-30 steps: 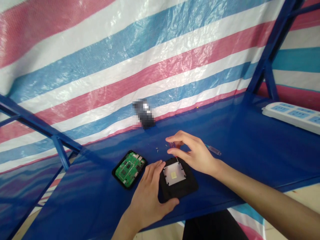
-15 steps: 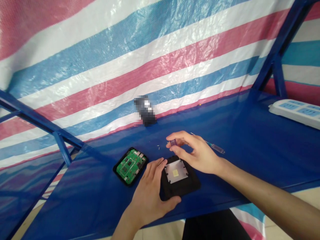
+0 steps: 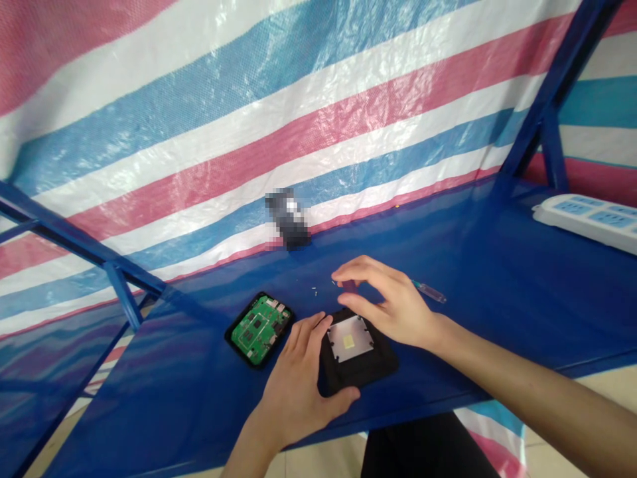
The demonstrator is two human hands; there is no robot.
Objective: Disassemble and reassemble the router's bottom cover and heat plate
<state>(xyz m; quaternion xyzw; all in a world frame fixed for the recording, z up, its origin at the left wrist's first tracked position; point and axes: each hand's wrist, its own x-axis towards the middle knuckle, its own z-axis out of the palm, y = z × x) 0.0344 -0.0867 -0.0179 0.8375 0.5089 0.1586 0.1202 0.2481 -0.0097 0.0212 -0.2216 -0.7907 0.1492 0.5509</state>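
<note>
My left hand [image 3: 298, 378] grips the edge of a black plastic cover [image 3: 383, 365], fingers at its far left corner and thumb by the near edge. A silver metal plate [image 3: 351, 338] with a pale yellow pad sits inside that cover. Above the cover's far side, my right hand [image 3: 385, 295] pinches a small dark purple piece [image 3: 350, 286] between thumb and fingers. Left of my left hand lies a black case half with a green circuit board [image 3: 259, 326] in it. Behind my right hand, a screwdriver [image 3: 430, 291] with a clear handle rests on the table.
Tiny screws [image 3: 314, 290] lie on the blue table [image 3: 209, 398] beyond the cover. A white power strip [image 3: 587, 219] stands at the far right. A blurred dark object [image 3: 291, 222] is at the back edge, against a striped sheet [image 3: 298, 139]. Blue metal bars [image 3: 552, 113] frame both sides.
The view has shifted slightly. My right hand has turned a little, and the purple piece shows less clearly between its fingers. My left hand stays on the cover.
</note>
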